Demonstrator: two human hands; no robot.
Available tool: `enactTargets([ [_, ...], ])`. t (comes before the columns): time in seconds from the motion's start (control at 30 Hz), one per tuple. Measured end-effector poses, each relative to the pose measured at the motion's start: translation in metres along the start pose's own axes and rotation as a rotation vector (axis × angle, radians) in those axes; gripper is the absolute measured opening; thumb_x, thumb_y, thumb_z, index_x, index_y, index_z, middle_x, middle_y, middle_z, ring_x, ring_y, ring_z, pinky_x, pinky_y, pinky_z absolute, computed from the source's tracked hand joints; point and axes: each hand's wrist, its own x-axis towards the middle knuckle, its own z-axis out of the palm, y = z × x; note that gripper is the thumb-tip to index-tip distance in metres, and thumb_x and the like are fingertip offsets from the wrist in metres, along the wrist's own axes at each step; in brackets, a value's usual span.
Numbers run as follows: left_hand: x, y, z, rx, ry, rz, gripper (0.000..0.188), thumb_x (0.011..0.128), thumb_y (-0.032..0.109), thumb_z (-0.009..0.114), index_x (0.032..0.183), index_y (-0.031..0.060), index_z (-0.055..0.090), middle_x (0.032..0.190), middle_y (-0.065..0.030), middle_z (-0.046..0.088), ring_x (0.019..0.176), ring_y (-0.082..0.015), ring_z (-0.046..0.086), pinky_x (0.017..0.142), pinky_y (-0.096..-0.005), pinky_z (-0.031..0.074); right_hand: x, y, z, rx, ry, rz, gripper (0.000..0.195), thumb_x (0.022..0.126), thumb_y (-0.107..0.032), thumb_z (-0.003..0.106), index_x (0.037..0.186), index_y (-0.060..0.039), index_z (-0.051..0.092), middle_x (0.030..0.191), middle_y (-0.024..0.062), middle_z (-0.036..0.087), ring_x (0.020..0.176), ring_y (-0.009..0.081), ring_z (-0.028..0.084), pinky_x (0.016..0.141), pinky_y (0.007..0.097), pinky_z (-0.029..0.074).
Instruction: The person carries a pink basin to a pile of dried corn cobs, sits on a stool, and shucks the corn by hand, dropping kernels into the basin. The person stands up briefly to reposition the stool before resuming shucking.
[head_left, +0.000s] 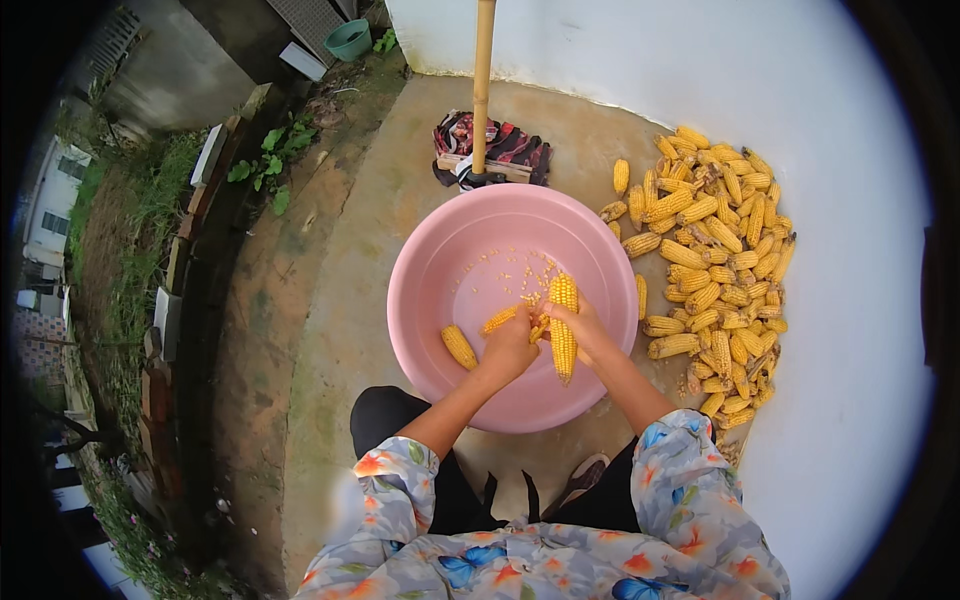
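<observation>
A large pink plastic basin (420, 247) sits in front of my knees, and both my hands are inside its rim. My right hand (589, 330) grips a full yellow corn cob (563, 315), held lengthwise with its pointed end towards me. Closed in a fist, my left hand (512, 351) holds another corn cob (498, 321) that sticks out past the fingers, close against the first. The fist hides its middle. Loose corn kernels (534, 279) are scattered over the basin floor beyond my hands. One more corn cob (458, 346) leans at the basin's left side.
A big heap of corn cobs (720, 262) lies right of the basin against a white wall (832, 300). Behind the basin, a bamboo pole (481, 90) rises by a low seat with patterned cloth (517, 146). A row of bricks (176, 262) borders the yard at left.
</observation>
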Motion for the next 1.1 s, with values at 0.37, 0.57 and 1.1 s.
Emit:
enactTargets([
  [0.37,-0.005,-0.011,0.015,-0.052,0.056,0.117,0.040,0.070,0.007,0.062,0.104,-0.0049,0.046,0.077,-0.0196,0.057,0.071,-0.0368,0.060,0.061,-0.0451,0.048,0.004,0.011,-0.007,-0.330,0.079,-0.174,0.043,0.077,-0.009,0.063,0.116,-0.0029,0.045,0.098,0.0097,0.057,0.081,0.0142,0.060,0.063,0.0313,0.053],
  [0.57,0.010,0.012,-0.016,-0.663,-0.279,-0.216,0.042,0.071,0.008,0.064,0.109,0.0011,0.049,0.069,-0.0041,0.050,0.053,-0.0116,0.049,0.045,-0.0278,0.039,0.021,-0.010,-0.055,0.183,0.021,0.108,0.043,0.081,-0.015,0.063,0.117,-0.0031,0.044,0.097,0.0076,0.056,0.085,0.0163,0.058,0.065,0.0352,0.055],
  [1.1,-0.003,0.005,-0.003,-0.349,0.016,0.176,0.044,0.069,0.006,0.064,0.110,0.0035,0.049,0.070,-0.0104,0.055,0.057,-0.0251,0.056,0.051,-0.0345,0.042,0.025,-0.008,-0.058,0.025,0.058,0.083,0.031,0.082,-0.014,0.063,0.106,0.0015,0.051,0.088,0.0101,0.059,0.070,0.0178,0.061,0.057,0.0308,0.053],
])
